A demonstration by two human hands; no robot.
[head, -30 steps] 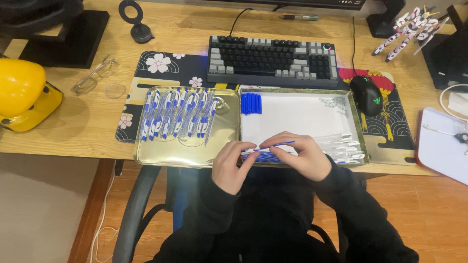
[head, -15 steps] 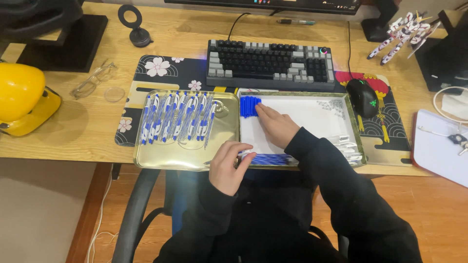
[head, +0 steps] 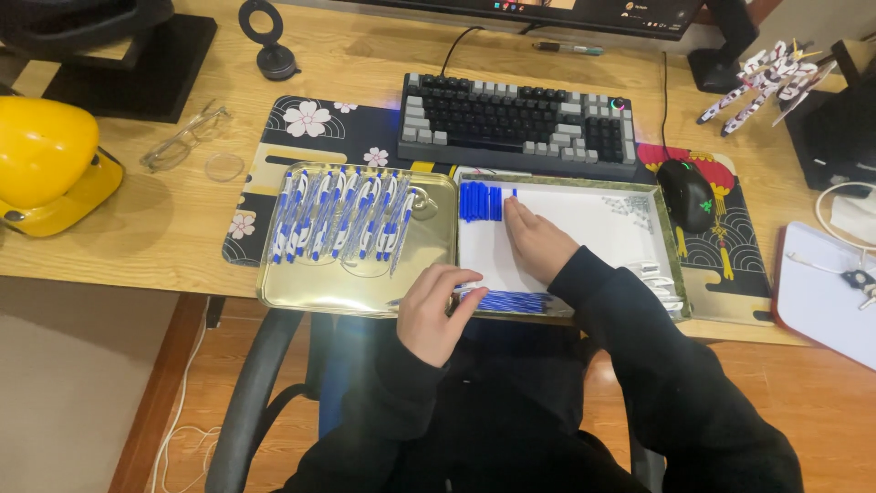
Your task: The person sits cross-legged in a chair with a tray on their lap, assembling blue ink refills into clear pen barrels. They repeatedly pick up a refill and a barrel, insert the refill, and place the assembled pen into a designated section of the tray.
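With the white-lined tray (head: 584, 228) as anchor, the right hand (head: 537, 239) reaches flat and empty-looking to the blue caps (head: 481, 202) at its far-left corner, while the left hand (head: 436, 310) pinches blue refills (head: 511, 300) at its near edge, keeping parts sorted.

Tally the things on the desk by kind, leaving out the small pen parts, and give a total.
Trays: 2
Keyboard: 1
Mouse: 1
Glasses: 1
Yellow helmet: 1
Toy robot figure: 1
Total: 7
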